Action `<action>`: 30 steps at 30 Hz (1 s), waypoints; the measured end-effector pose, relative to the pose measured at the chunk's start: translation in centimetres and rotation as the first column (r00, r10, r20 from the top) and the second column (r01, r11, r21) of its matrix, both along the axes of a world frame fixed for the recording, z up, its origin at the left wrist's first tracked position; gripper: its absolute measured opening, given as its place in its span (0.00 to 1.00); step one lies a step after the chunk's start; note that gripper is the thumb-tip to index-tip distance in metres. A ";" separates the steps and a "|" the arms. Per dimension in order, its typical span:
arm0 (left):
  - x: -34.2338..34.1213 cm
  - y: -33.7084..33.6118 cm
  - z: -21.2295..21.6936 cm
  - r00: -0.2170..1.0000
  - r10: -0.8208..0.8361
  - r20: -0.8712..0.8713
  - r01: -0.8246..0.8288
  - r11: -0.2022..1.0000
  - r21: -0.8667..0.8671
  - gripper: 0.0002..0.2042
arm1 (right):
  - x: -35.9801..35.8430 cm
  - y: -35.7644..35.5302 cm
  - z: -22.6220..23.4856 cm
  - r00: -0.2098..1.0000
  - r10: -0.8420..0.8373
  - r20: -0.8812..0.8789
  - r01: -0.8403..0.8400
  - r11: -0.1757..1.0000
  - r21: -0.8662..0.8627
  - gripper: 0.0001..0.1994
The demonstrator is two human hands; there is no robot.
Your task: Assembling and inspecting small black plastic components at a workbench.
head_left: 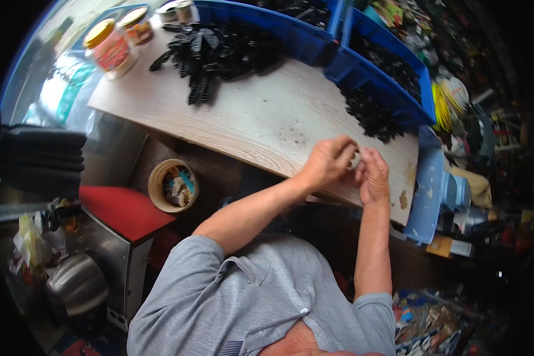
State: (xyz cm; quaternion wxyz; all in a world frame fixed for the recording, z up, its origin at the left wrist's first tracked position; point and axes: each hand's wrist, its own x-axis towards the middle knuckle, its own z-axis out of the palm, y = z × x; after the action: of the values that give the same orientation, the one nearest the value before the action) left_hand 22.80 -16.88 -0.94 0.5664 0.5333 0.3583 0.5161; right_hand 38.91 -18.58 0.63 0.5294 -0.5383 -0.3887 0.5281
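Observation:
Over the right front of the pale wooden tabletop [249, 113], my hands are brought close together. Between their fingertips is a small pale grey piece [355, 159], too small and blurred to tell its kind. My left hand [329, 163] is closed, its fingers bent around the piece. From the other side, the curled fingers of my right hand [374, 178] close on it too. Beyond my hands lies a heap of small black parts [371, 113]. A bigger pile of long black plastic pieces [219, 53] is at the far left.
Blue bins [332, 65] holding black parts line the far side. Jars [110, 50] stand at the far left corner. Below the table edge is a round bucket [155, 188] with scraps, beside a red-topped cabinet [121, 207]. A blue plastic stool [427, 196] is at the right.

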 end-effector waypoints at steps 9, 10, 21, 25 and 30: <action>-1.8 1.4 -0.5 0.936 -0.081 0.344 0.187 0.939 -0.287 0.11 | -1.8 0.1 -0.6 0.995 0.084 -0.061 -0.081 0.996 0.044 0.17; -2.0 1.4 -0.6 0.928 -0.095 0.361 0.202 0.942 -0.269 0.11 | -2.2 0.2 -0.7 0.995 0.069 -0.068 -0.066 0.997 0.046 0.16; -14.4 0.6 0.9 0.532 0.801 -0.273 -0.422 0.531 0.735 0.20 | -2.0 -0.6 -0.4 0.988 0.065 -0.142 -0.060 0.997 0.041 0.08; -23.1 2.3 -0.6 -0.002 0.802 -0.597 -0.359 0.557 0.749 0.15 | -2.3 -0.2 -0.5 0.991 0.062 -0.115 -0.059 0.998 0.027 0.08; -23.7 3.0 -2.1 0.222 0.764 -0.606 -0.156 0.642 0.751 0.14 | -1.9 -0.4 -0.5 0.992 0.037 -0.121 -0.034 0.999 0.028 0.09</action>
State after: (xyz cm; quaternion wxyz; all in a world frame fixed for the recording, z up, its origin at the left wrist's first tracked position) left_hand -0.95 -13.93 -3.01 -0.0933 0.7133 0.5885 0.3691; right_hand 36.97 -18.95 0.15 0.5493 -0.4914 -0.3720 0.5643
